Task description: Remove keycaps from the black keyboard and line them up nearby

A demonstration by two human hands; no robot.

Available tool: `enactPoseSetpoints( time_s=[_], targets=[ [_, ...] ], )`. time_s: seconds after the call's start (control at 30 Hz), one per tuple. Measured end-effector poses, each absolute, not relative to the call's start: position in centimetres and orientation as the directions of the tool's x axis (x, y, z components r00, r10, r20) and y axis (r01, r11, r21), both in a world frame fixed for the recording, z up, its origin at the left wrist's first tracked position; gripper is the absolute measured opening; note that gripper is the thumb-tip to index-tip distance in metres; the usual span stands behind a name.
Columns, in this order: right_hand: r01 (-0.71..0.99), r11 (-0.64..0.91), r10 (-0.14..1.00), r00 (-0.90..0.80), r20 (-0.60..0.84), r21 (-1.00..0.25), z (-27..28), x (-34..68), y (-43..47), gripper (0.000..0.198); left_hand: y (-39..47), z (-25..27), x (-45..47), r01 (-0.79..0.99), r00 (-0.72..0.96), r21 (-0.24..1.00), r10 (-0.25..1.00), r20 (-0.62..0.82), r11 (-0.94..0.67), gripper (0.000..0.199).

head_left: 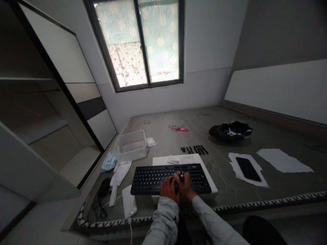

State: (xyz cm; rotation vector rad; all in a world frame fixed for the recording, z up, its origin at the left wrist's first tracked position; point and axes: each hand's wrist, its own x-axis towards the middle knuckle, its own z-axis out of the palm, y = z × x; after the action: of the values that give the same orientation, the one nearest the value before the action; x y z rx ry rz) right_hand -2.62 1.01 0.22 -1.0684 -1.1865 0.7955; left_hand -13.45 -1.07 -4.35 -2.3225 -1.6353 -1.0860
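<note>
A black keyboard (148, 177) lies across a white box (208, 173) in front of me. My left hand (169, 188) rests on its right-of-centre part, fingers bent and pressed together against my right hand. My right hand (187, 186) is closed around a small dark tool (181, 175) with a shiny top, held over the keyboard. The tool's kind and its lower end are hidden by my fingers. Beyond the box, several loose black keycaps (194, 149) lie in rows. A few pale pieces (173, 159) lie on the box behind the keyboard.
At left stand a clear plastic bin (131, 146), a blue packet (108, 161), a black mouse (104, 188) with cable and a white power strip (129, 202). At right are a black cap (231, 131), a phone (248, 169) on paper and another paper sheet (283, 160). A red packet (182, 129) lies farther back.
</note>
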Motion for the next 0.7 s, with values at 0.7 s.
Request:
enactPoseSetpoints(
  time_s=[0.7],
  targets=[
    [0.807, 0.284, 0.937, -0.119, 0.328, -0.518, 1.2, 3.6, -2.4, 0.035, -1.4, -3.6, -13.2, 0.83, 0.148, 0.38, 0.818, 0.556, -0.409, 0.049]
  ],
)
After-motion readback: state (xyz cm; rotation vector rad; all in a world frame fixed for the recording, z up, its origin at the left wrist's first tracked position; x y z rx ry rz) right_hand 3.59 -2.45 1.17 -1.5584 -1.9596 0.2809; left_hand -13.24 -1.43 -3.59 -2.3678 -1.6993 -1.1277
